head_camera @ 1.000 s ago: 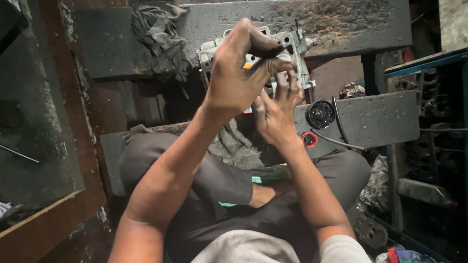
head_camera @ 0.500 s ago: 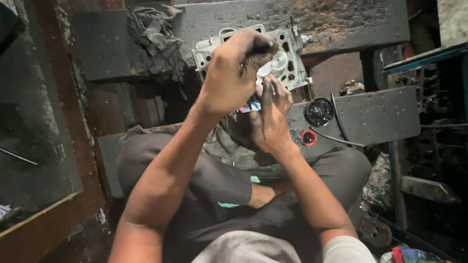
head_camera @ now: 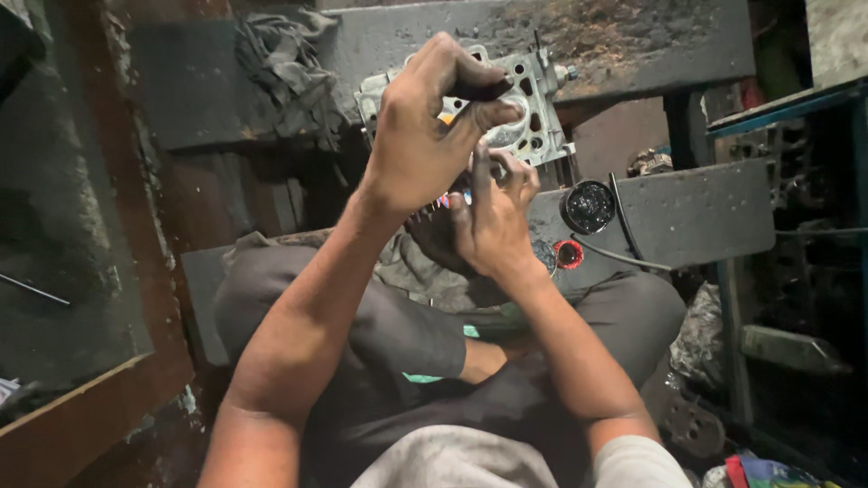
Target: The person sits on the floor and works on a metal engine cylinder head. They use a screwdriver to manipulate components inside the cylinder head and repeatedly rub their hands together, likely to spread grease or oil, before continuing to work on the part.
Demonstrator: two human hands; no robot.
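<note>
Head view, one cylinder head [head_camera: 529, 108], left hand [head_camera: 425, 136] clamped on one dark tool [head_camera: 479, 90], right hand [head_camera: 493, 217] fingers curled, grip unclear

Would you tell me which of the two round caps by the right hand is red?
The smaller cap, nearer the right hand, is red; the larger cap behind it is black.

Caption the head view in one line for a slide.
Left hand grips a dark-handled tool over a grey metal engine part; right hand steadies it below.
</note>
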